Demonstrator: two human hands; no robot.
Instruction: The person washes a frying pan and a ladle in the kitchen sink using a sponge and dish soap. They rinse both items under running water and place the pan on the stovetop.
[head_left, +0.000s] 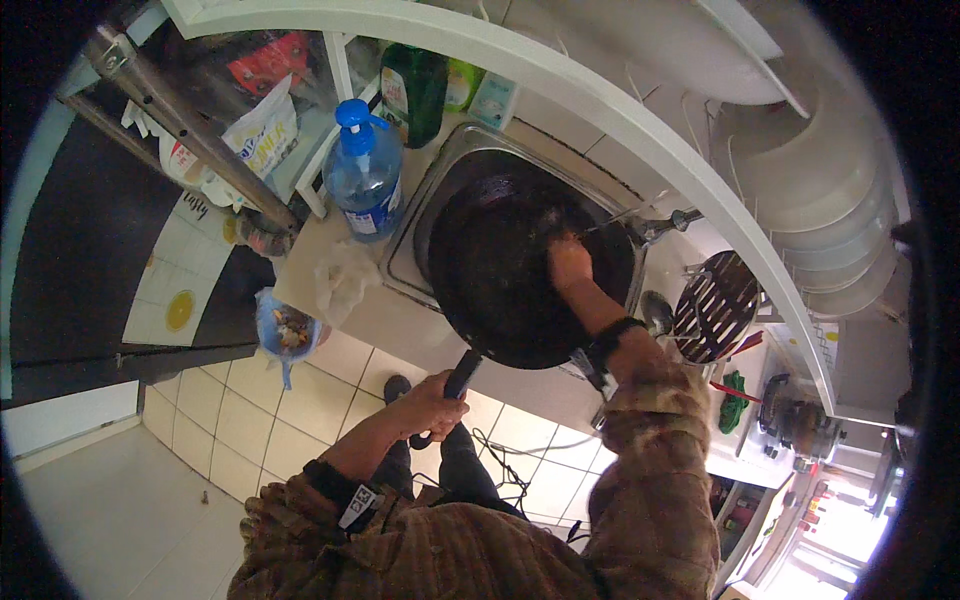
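A large dark wok (502, 277) rests over the metal sink (409, 259), tilted, its inside facing up. My left hand (429, 409) is wrapped around the wok's black handle (463, 375), in front of the counter edge. Inside the wok, towards its right side, is my right hand (570, 262), with the fingers bent down against the dark surface. Its fingertips are too dark and blurred to tell if it holds anything. A metal faucet (667, 225) reaches in from the right, and a thin stream seems to run near the right hand.
A blue pump bottle (364, 180) and a dark green bottle (411, 94) stand left of and behind the sink. A white rack bar (600, 82) arches overhead. Stacked bowls (817, 195) and a slotted utensil holder (716, 304) are at right. A blue-lined waste bin (289, 330) hangs low left.
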